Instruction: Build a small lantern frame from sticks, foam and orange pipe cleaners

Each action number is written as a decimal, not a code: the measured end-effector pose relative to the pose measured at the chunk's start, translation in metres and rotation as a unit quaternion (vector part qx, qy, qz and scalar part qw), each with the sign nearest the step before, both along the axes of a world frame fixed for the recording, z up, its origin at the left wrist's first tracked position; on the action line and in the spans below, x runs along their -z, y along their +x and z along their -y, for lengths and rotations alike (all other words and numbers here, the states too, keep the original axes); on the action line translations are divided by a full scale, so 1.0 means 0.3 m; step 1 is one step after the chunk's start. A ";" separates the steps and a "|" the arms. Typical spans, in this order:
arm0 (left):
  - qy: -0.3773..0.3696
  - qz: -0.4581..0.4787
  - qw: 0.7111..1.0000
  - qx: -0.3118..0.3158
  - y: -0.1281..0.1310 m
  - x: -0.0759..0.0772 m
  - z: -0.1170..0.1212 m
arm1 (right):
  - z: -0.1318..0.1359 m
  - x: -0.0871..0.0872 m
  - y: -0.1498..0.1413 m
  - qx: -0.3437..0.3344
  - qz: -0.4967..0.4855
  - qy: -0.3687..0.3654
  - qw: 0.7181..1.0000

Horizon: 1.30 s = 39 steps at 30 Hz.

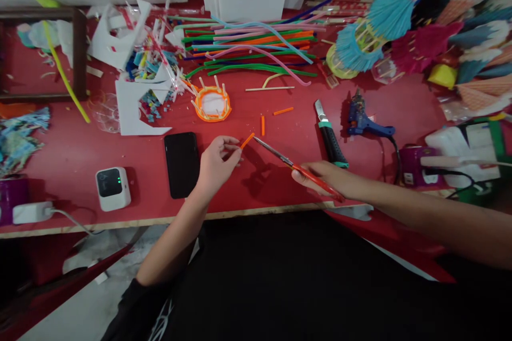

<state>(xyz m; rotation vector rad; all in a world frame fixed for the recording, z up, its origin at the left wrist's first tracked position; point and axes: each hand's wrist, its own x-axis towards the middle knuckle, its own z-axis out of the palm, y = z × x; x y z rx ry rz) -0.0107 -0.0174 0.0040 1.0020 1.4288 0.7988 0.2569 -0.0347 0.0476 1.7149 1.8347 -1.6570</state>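
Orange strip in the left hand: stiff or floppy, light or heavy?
Likely stiff at this length: the strip juts out straight from the left hand. Probably light, being short and thin. It may still bend under force, if it's like the curved pink stem.

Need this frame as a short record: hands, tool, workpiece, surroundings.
left_hand: left hand pinches a short orange strip
right_hand: right hand holds red-handled scissors
scissor_tips: at the strip's far end; contact unclear
loose_pieces: two more orange pieces on the red table
beyond_left_hand: orange ring with sticks around it
left_side: black phone
right_side: cutter, then blue glue gun
far_side: bundle of coloured fuzzy stems
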 end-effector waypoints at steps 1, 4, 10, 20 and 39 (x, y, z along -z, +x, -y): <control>0.000 0.006 1.000 -0.003 0.007 0.001 0.001 | 0.006 0.001 0.000 0.003 0.001 -0.003 1.000; -0.002 0.021 1.000 -0.005 0.026 0.008 0.006 | 0.013 0.000 -0.008 0.004 0.007 -0.019 1.000; -0.008 0.033 0.999 -0.015 0.041 0.021 0.013 | 0.008 -0.021 -0.037 -0.036 0.009 -0.038 0.999; -0.014 0.042 0.999 -0.028 0.035 0.015 0.016 | 0.019 -0.001 -0.034 -0.028 0.013 -0.034 0.999; 0.000 0.037 0.999 -0.035 0.031 0.014 0.010 | -0.004 -0.029 -0.050 -0.061 0.030 -0.011 0.998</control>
